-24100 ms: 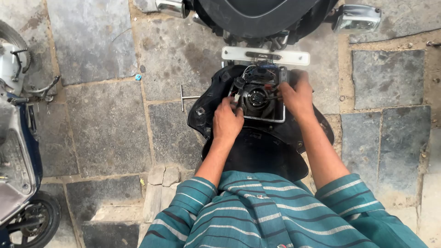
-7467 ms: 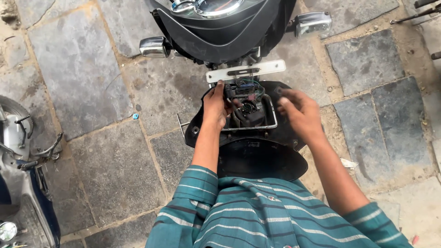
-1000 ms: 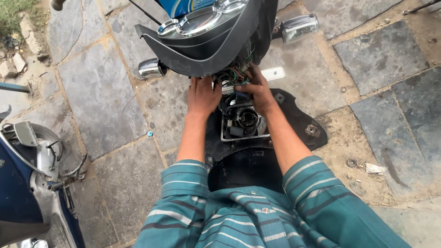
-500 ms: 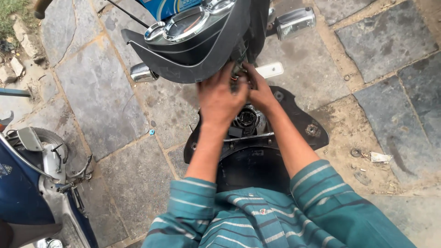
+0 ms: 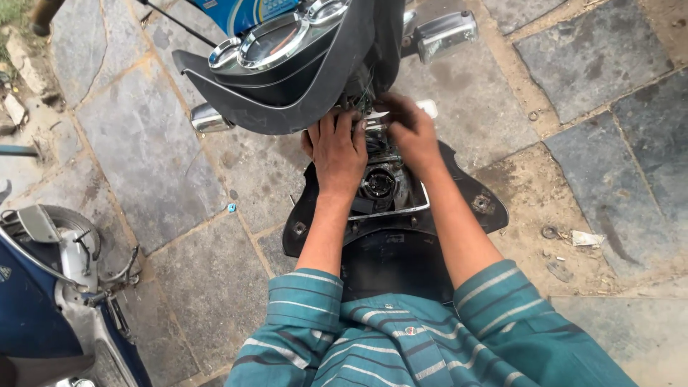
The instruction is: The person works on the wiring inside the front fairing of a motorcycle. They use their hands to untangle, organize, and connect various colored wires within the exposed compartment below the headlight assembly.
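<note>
Both hands reach under the black handlebar cowl (image 5: 287, 86) at upper centre. The left hand (image 5: 338, 150) lies flat, fingers spread on the headlight housing (image 5: 380, 185) just below; the right hand (image 5: 412, 136) curls over wiring (image 5: 367, 106), its grip hidden.

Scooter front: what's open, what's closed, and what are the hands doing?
Black front cover: off, hanging open below the handlebar.
Headlight socket: bared, no bulb visible.
Instrument panel: tilted up.
Left hand: flat on the wiring, holding nothing visible.
Right hand: fingers curled in the wiring.
Blue scooter: parked.

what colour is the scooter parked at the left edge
Dark blue scooter with grey trim, seen in the head view.
</note>
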